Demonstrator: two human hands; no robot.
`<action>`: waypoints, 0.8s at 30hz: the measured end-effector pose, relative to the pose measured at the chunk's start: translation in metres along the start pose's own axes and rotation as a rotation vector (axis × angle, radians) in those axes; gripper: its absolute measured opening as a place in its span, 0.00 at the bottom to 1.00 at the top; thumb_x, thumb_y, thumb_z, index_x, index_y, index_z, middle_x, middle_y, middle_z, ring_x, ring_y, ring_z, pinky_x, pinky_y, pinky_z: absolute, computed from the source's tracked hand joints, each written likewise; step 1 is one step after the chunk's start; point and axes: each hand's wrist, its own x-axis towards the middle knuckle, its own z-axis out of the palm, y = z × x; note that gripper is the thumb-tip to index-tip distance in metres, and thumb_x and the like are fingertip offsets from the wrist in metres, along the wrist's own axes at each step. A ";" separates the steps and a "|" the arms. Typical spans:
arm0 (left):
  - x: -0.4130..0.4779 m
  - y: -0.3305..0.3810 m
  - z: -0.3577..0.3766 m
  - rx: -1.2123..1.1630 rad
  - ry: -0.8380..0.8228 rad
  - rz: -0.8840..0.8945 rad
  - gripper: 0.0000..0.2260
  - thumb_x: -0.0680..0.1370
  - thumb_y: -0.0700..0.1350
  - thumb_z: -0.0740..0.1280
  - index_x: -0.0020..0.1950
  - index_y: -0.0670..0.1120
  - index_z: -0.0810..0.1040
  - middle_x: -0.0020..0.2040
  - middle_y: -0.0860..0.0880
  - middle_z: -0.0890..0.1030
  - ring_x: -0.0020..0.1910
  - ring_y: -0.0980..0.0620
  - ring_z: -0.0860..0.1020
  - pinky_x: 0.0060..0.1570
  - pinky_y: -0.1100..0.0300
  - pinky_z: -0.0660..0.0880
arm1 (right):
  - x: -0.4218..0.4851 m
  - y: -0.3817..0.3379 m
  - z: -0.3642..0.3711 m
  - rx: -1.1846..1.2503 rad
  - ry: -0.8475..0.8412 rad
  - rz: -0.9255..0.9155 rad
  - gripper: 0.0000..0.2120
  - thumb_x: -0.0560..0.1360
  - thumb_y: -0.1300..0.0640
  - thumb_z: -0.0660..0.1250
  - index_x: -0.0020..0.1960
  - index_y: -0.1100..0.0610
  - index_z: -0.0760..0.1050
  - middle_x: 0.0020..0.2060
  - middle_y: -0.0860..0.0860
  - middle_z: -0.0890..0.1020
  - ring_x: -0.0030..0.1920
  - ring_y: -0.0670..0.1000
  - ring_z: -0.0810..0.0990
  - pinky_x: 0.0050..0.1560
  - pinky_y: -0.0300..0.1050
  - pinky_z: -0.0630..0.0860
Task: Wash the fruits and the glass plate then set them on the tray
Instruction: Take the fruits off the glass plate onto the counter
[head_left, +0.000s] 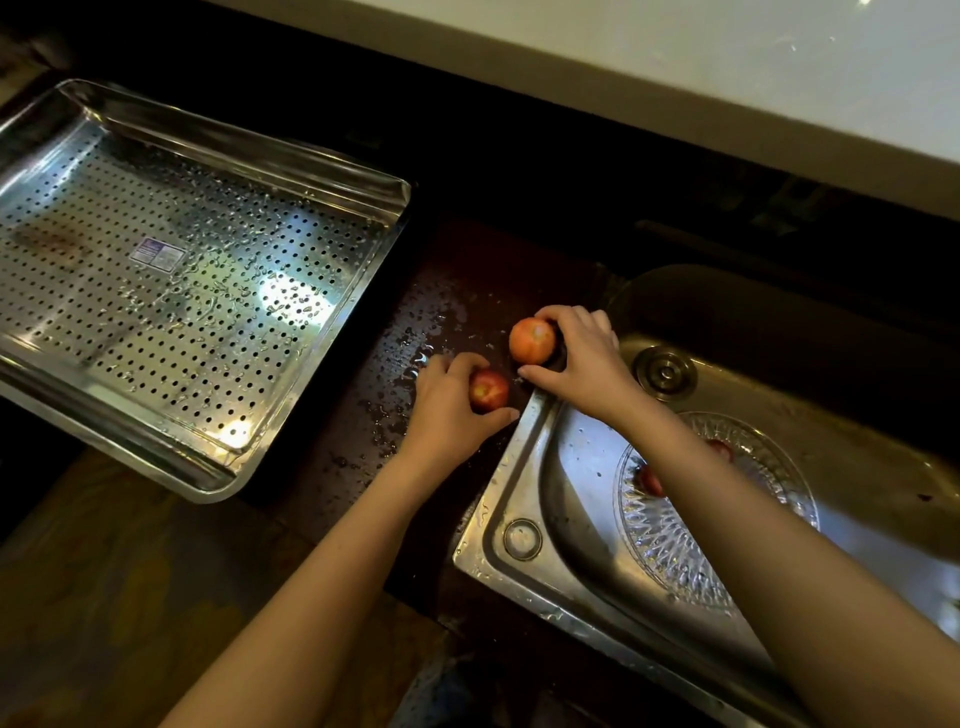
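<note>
Two red fruits are observed over the wet, dark tabletop (363, 415), between the tray (332, 322) and the sink (498, 499).

The left fruit (488, 389) is grasped by the left hand (447, 410). The fingers (457, 361) are curled over its far side and the thumb is set against its near side. The right fruit (531, 340) is grasped by the right hand (582, 358), with the fingers (556, 312) wrapped over the top and the thumb placed below it. This fruit is located just beside the sink's far-left corner. The two fruits are close together but apart. Whether either rests on the tabletop cannot be told.

The plate (670, 540), of cut glass, is found lying in the sink basin and is partly hidden by the right forearm. Two further red fruits (649, 478) are seen on it, mostly covered by the same forearm.

The tray, perforated and of metal, is placed well to the left on the tabletop. Water droplets and a sticker (157, 254) are noted on its floor. A drain (665, 371) is seen at the far end of the sink.
</note>
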 end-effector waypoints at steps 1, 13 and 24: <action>-0.001 -0.001 0.000 -0.006 0.000 0.003 0.29 0.68 0.50 0.75 0.66 0.49 0.69 0.61 0.45 0.69 0.66 0.46 0.65 0.63 0.57 0.65 | 0.000 0.000 0.000 0.000 0.003 0.003 0.31 0.68 0.48 0.73 0.67 0.53 0.66 0.63 0.53 0.71 0.64 0.55 0.64 0.62 0.49 0.62; -0.034 0.037 -0.012 -0.120 0.246 0.220 0.20 0.70 0.43 0.72 0.60 0.48 0.73 0.53 0.53 0.69 0.53 0.53 0.72 0.53 0.66 0.69 | -0.041 0.047 -0.033 0.209 0.145 0.091 0.30 0.69 0.54 0.73 0.68 0.55 0.67 0.59 0.54 0.72 0.60 0.52 0.66 0.58 0.44 0.65; -0.008 0.086 0.170 0.092 -0.402 0.061 0.22 0.73 0.49 0.69 0.65 0.45 0.69 0.63 0.40 0.72 0.64 0.41 0.70 0.62 0.50 0.70 | -0.141 0.200 -0.018 0.149 0.171 0.713 0.26 0.68 0.58 0.73 0.63 0.63 0.70 0.59 0.64 0.76 0.61 0.63 0.73 0.59 0.52 0.70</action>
